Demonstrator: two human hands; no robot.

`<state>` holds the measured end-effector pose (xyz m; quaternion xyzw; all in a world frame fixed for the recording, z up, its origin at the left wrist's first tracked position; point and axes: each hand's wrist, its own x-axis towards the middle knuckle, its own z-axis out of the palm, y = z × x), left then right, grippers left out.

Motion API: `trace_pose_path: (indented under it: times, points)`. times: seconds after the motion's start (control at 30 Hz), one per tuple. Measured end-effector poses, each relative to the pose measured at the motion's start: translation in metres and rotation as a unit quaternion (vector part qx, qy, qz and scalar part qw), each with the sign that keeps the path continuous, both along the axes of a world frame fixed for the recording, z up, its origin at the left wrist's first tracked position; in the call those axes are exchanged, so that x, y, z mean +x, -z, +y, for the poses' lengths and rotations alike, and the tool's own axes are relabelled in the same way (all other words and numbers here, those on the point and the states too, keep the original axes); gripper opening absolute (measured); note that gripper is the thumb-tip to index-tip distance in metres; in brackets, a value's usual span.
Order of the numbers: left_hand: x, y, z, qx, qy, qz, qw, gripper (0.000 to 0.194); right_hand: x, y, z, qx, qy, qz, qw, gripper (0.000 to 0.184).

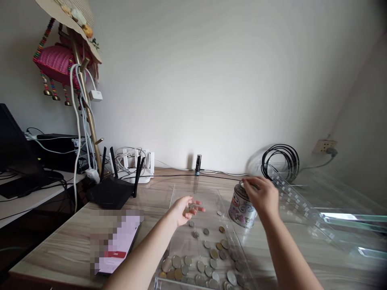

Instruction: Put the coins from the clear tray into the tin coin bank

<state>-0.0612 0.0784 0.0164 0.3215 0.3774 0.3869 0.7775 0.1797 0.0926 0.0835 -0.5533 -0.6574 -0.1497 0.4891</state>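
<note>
My left hand (185, 210) is turned palm up over a clear plastic tray (181, 193), with a coin (191, 206) held at its half-curled fingers. Several silver and brass-coloured coins (200, 266) lie scattered in the tray, most of them near its front end. To the right of the tray stands an upright round tin (242, 209) with a floral pattern. My right hand (262, 196) is over the tin's top, thumb and fingers pinched at its opening. Whatever sits between those fingers is hidden.
A phone (121, 245) lies left of my left forearm. Behind it are a black router (113, 191) and a white router (142, 175). Coiled black cable (279, 163) leans against the wall. Clear plastic panels (326, 221) occupy the table's right side.
</note>
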Motion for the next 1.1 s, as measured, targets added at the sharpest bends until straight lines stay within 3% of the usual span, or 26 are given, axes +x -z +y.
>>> trace_pose_path:
  times: [0.07, 0.13, 0.2, 0.33, 0.47, 0.57, 0.67, 0.73, 0.8, 0.87, 1.0, 1.1]
  points:
    - [0.0, 0.003, 0.002, 0.002, 0.039, 0.004, 0.999, 0.039, -0.031, 0.007, -0.01, -0.065, -0.111, -0.017, 0.991, 0.028]
    - [0.0, 0.006, 0.003, 0.01, 0.054, 0.011, 0.998, 0.045, -0.061, 0.02, -0.019, -0.162, -0.224, -0.077, 0.958, 0.026]
    - [0.001, 0.009, 0.005, 0.02, 0.049, 0.018, 0.998, 0.047, -0.085, 0.035, -0.025, -0.223, -0.288, -0.133, 0.922, 0.021]
    - [0.003, 0.014, 0.006, 0.033, 0.062, 0.018, 0.997, 0.05, -0.105, 0.05, -0.032, -0.25, -0.302, -0.164, 0.905, 0.018]
    - [0.001, 0.01, 0.004, 0.029, 0.087, 0.001, 0.996, 0.052, -0.087, 0.031, -0.033, -0.204, -0.308, -0.09, 0.925, 0.021]
    - [-0.002, 0.005, 0.003, 0.006, 0.066, -0.047, 0.997, 0.05, -0.046, 0.001, -0.022, -0.146, -0.261, 0.008, 0.954, 0.03]
    - [-0.005, 0.003, 0.005, -0.033, -0.055, -0.128, 0.99, 0.041, 0.002, -0.024, -0.001, -0.158, -0.064, -0.012, 0.985, 0.032]
    - [-0.004, 0.006, 0.007, -0.063, -0.15, -0.167, 0.972, 0.037, 0.024, -0.033, 0.014, -0.222, 0.026, -0.097, 0.97, 0.025]
    - [-0.003, 0.009, 0.009, -0.084, -0.207, -0.185, 0.957, 0.035, 0.034, -0.035, 0.025, -0.276, 0.058, -0.176, 0.943, 0.019]
    - [-0.001, 0.011, 0.009, -0.092, -0.211, -0.191, 0.954, 0.035, 0.035, -0.035, 0.031, -0.301, 0.072, -0.222, 0.925, 0.017]
    - [0.0, 0.01, 0.006, -0.072, -0.159, -0.193, 0.966, 0.035, 0.029, -0.037, 0.029, -0.318, 0.119, -0.235, 0.911, 0.016]
    - [0.0, 0.009, 0.004, -0.058, -0.14, -0.194, 0.969, 0.037, 0.01, -0.035, 0.018, -0.243, 0.118, -0.218, 0.938, 0.019]
